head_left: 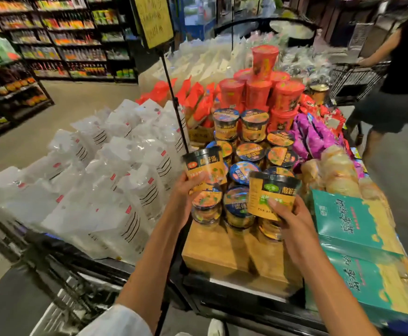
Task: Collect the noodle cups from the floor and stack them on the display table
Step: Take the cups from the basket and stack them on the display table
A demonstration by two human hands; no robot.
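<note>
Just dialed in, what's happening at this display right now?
A person is restocking noodle cups. The left hand grips one black-and-orange cup, and the right hand grips another, both held above the same-style cups already stacked on the display table. Red cups are piled behind them, white bags lie to the left, and teal boxes to the right. Neither held cup is set down yet.

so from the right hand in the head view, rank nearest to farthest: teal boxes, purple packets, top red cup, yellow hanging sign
From the right hand:
1. Teal cardboard boxes, just to its right on the table edge.
2. Purple foil packets, beyond it, up and right.
3. Topmost red noodle cup, crowning the red stack behind.
4. Yellow hanging sign, far back left, overhead.
</note>
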